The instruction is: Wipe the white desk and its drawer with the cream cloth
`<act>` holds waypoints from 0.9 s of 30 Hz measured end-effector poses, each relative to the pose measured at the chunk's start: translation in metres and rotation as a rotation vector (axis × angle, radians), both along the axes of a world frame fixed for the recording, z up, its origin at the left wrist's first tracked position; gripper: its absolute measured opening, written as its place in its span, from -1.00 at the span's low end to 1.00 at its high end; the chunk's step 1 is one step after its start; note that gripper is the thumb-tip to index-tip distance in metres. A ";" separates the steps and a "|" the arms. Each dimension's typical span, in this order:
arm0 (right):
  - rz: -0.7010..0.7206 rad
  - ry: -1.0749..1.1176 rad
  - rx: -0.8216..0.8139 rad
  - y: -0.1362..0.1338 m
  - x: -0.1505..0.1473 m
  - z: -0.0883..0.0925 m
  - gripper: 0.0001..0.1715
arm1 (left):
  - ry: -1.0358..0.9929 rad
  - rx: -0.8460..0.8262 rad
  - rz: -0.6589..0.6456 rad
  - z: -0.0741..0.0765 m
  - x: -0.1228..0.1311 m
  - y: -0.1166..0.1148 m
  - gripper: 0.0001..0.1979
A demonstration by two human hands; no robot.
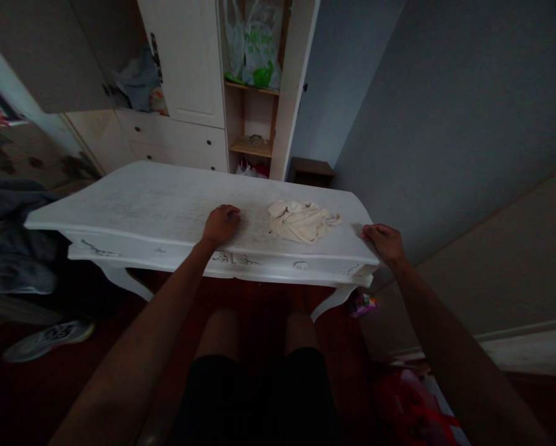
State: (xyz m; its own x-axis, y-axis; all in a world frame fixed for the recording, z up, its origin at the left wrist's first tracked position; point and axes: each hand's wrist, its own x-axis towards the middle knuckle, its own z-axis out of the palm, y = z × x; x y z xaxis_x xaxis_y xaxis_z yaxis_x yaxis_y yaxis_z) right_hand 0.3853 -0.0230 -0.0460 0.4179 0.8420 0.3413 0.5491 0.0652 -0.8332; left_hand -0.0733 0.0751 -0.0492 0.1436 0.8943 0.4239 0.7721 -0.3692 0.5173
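White and smudged, the table (133,192) lies under the left hand (222,225), which is loosely curled — what it holds, if anything, I cannot tell. The right hand (385,243) bends at the table's right end, its grip equally unclear. Between them, a cream cloth (300,223) lies crumpled on the table. Behind stands a cabinet (194,56) — bags (261,52) inside; a shoe (45,342) lies far left.

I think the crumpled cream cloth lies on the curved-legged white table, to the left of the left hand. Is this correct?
Not quite: the head view shows the crumpled cream cloth on the white table, but to the right of the left hand.
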 end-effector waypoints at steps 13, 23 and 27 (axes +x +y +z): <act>0.050 -0.004 -0.002 0.001 0.004 -0.003 -0.67 | -0.109 -0.037 0.017 0.004 0.000 -0.002 -0.77; 0.098 0.092 0.030 0.004 0.007 -0.008 -0.46 | -0.143 -0.046 0.026 0.006 -0.001 -0.004 -0.76; 0.097 0.072 0.041 0.006 0.011 -0.011 -0.41 | -0.162 -0.040 0.019 0.007 -0.001 -0.005 -0.77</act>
